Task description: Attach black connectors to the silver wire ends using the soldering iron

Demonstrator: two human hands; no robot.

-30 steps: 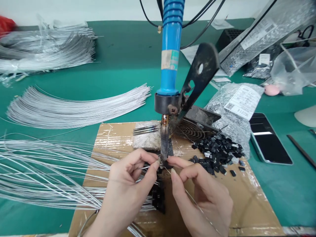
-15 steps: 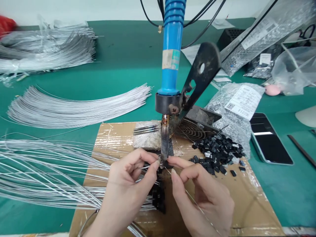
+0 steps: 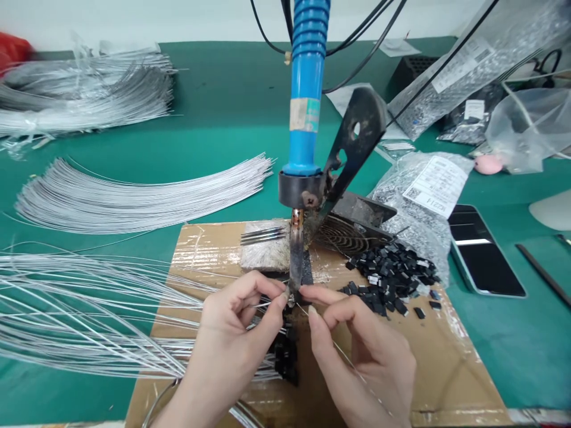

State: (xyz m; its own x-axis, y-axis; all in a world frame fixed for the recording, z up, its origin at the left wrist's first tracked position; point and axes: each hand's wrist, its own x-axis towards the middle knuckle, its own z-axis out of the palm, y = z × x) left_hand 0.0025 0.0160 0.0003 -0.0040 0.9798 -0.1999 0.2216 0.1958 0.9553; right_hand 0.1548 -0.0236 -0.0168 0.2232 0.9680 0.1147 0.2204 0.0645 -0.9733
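Note:
A blue-handled soldering iron is clamped with its tip pointing down between my hands. My left hand pinches a thin grey wire between thumb and forefinger, just left of the tip. What sits at the wire's end is too small to make out. To the right, my right hand is closed on a thin strand of solder wire, its upper end close under the tip. Below the left fingers lie wires with black connectors at their ends.
A cardboard sheet covers the green table. Small black connectors are heaped right of the iron. A phone lies beyond them. Wire bundles spread leftward. A black metal bracket holds the iron.
The view has shifted slightly, so the iron and the right-hand items appear a little further left. Both hands keep their pinches beside the tip, with barely any movement.

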